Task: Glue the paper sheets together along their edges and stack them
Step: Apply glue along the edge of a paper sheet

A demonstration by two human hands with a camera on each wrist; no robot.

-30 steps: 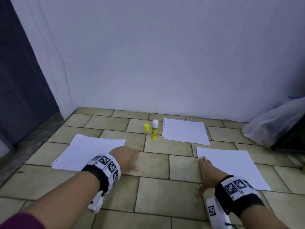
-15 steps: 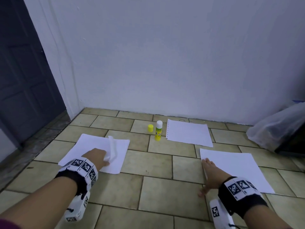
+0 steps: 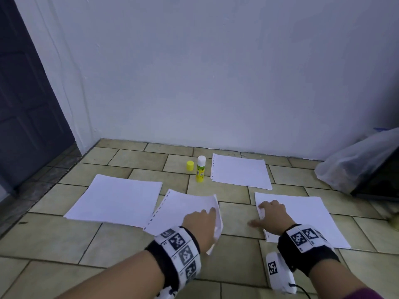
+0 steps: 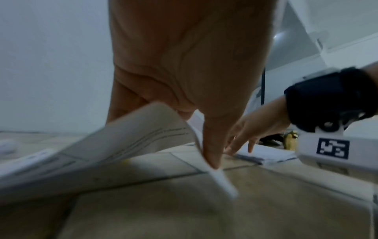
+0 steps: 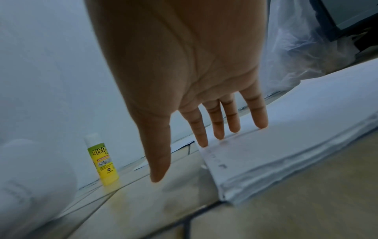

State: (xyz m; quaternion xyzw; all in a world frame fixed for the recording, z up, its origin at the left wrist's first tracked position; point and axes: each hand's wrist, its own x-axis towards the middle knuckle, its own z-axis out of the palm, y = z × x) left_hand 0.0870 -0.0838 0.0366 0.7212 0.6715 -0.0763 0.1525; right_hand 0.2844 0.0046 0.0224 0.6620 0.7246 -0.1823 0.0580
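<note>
Tiled floor (image 3: 112, 240): left hand (image 3: 200, 223) pinches loose sheet (image 3: 183, 208); right hand (image 3: 271, 214) spread on stack (image 3: 302, 216).

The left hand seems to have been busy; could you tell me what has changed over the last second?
The left hand took a sheet off the left pile and carried it rightward. The right hand stays pressed on the right stack; the glue stick is unmoved.

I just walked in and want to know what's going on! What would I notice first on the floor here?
Probably the left hand, pinching a white punched paper sheet lifted off the tan tiled floor in the middle. Next, the right hand pressing straight fingers on the edge of the white paper stack on the right. Farther back, near the wall, the yellow-green glue stick stands upright, its yellow cap beside it.
</note>
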